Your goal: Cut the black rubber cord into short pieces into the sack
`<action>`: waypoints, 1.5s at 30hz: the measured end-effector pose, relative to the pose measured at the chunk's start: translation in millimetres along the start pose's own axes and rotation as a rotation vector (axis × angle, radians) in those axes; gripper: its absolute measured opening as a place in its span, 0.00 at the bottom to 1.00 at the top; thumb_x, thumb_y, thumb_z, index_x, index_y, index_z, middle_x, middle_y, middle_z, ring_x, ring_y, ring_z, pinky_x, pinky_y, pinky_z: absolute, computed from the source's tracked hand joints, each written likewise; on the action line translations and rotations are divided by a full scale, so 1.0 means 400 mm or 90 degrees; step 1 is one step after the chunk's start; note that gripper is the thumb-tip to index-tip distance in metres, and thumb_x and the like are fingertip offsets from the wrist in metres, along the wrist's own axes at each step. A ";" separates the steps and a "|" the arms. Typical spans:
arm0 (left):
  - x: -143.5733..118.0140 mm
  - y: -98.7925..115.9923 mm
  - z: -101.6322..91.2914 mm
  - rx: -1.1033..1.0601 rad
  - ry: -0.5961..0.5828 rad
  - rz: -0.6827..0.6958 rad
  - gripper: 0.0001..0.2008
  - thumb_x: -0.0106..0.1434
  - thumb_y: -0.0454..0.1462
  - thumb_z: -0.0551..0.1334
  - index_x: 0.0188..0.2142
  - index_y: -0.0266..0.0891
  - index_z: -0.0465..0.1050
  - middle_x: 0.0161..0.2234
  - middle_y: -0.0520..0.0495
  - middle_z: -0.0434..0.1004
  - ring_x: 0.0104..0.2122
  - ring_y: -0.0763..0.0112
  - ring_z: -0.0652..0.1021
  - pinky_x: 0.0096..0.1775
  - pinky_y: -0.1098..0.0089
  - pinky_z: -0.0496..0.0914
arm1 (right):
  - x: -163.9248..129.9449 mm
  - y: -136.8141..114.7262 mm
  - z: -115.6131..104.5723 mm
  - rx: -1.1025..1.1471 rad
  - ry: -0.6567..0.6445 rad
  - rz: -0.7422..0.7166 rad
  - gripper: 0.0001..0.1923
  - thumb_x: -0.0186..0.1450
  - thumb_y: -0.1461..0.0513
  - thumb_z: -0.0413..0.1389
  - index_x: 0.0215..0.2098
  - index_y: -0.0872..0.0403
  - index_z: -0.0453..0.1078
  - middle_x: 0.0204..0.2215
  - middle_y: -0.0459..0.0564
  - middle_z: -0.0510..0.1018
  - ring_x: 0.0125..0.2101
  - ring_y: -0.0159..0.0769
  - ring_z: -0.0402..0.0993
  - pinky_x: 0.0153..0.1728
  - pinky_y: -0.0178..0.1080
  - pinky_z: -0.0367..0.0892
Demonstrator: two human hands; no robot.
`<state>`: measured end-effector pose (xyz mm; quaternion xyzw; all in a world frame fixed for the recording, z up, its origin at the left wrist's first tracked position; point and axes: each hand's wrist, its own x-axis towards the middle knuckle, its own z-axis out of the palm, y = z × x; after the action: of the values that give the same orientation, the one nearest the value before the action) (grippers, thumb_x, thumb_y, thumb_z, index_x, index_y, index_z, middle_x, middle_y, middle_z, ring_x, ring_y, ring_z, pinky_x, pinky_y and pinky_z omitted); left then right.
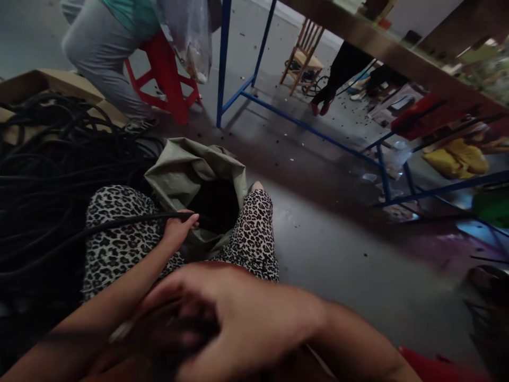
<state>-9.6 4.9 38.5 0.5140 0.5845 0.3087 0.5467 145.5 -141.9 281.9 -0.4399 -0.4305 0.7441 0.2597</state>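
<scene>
A grey concrete workshop floor [342, 254], speckled with small dark scraps, runs under a long bench on a blue metal frame [302, 124].

The thing in hand is a black cable [131, 222]. It comes out of a big tangle of black cable [47, 175] heaped on the person's left, crosses the left knee of the leopard-print trousers [115, 233], and ends at the left hand [178, 229], which is closed around it just at the mouth of a grey-green woven sack [186, 172]. The sack stands open between the knees, its inside dark. The right hand [238, 318] sits close to the camera, blurred; its fingers are curled over something dark, and a pale sliver shows just to the left of them, but I cannot tell what it grips, or whether it grips at all.

As I judge it, the step in hand is feeding the cable's end into the sack. The next move would call for the left hand to push the end down past the sack's rim, then slide back along the cable for a fresh hold, without dragging loops off the tangle.

Further out, a cardboard box [51, 82] lies behind the heap. A second person in grey trousers [99, 53] sits on a red stool [167, 79], beside a hanging clear plastic bag [191, 32]. A wooden chair [304, 50] stands beyond the bench.
</scene>
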 end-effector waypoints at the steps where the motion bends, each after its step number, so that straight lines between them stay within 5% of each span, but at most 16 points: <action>1: -0.003 0.004 -0.001 0.005 -0.009 0.005 0.15 0.49 0.45 0.66 0.32 0.38 0.72 0.22 0.48 0.75 0.24 0.66 0.77 0.28 0.69 0.71 | 0.019 0.025 -0.022 0.016 0.035 -0.006 0.24 0.53 0.61 0.65 0.48 0.51 0.69 0.29 0.42 0.74 0.30 0.30 0.74 0.30 0.30 0.69; 5: -0.018 0.013 0.001 -0.034 -0.040 -0.039 0.18 0.48 0.49 0.67 0.26 0.37 0.70 0.21 0.48 0.74 0.22 0.66 0.76 0.26 0.69 0.70 | 0.108 0.189 -0.133 0.081 0.293 0.042 0.21 0.54 0.61 0.63 0.45 0.53 0.66 0.19 0.39 0.70 0.13 0.25 0.63 0.13 0.28 0.60; 8: -0.029 0.021 0.009 -0.110 -0.068 -0.078 0.19 0.46 0.50 0.68 0.26 0.37 0.68 0.20 0.50 0.73 0.21 0.68 0.75 0.25 0.70 0.69 | 0.168 0.295 -0.192 0.119 0.479 0.066 0.24 0.52 0.62 0.63 0.45 0.54 0.62 0.16 0.37 0.68 0.09 0.24 0.58 0.08 0.28 0.54; 13: -0.040 0.030 0.014 -0.118 -0.115 -0.091 0.19 0.49 0.51 0.66 0.24 0.38 0.66 0.18 0.50 0.71 0.18 0.71 0.72 0.23 0.72 0.66 | 0.264 0.349 -0.214 0.194 0.567 0.022 0.27 0.52 0.61 0.63 0.47 0.55 0.59 0.19 0.37 0.70 0.11 0.23 0.60 0.09 0.27 0.56; 26: -0.025 0.010 0.024 -0.073 -0.118 -0.103 0.18 0.51 0.51 0.65 0.23 0.39 0.66 0.21 0.49 0.73 0.19 0.70 0.73 0.23 0.71 0.67 | 0.369 0.393 -0.216 0.169 0.539 0.095 0.19 0.58 0.64 0.60 0.46 0.59 0.64 0.20 0.40 0.70 0.12 0.22 0.58 0.13 0.27 0.56; 32: -0.023 -0.012 0.032 -0.097 -0.170 -0.071 0.19 0.46 0.46 0.69 0.33 0.38 0.71 0.22 0.50 0.74 0.22 0.69 0.75 0.24 0.70 0.69 | 0.411 0.423 -0.228 0.123 0.559 0.099 0.19 0.56 0.67 0.59 0.45 0.58 0.65 0.19 0.38 0.68 0.14 0.21 0.59 0.15 0.26 0.57; 38: -0.008 -0.014 0.025 -0.186 -0.109 -0.146 0.18 0.47 0.43 0.69 0.34 0.35 0.70 0.25 0.47 0.75 0.24 0.68 0.77 0.26 0.72 0.69 | 0.390 0.435 -0.219 0.147 0.559 0.102 0.20 0.59 0.60 0.60 0.47 0.59 0.63 0.18 0.39 0.69 0.12 0.22 0.59 0.13 0.25 0.55; 45: 0.015 -0.017 0.009 -0.307 -0.077 -0.219 0.16 0.49 0.41 0.69 0.33 0.33 0.68 0.25 0.45 0.76 0.25 0.69 0.78 0.27 0.72 0.69 | 0.350 0.443 -0.178 0.174 0.465 0.117 0.22 0.61 0.49 0.57 0.45 0.55 0.60 0.17 0.37 0.66 0.11 0.23 0.60 0.10 0.25 0.56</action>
<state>-7.2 8.0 29.3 0.2801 0.5392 0.3104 0.7311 139.6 -92.9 50.3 -0.6734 -0.1660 0.6093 0.3843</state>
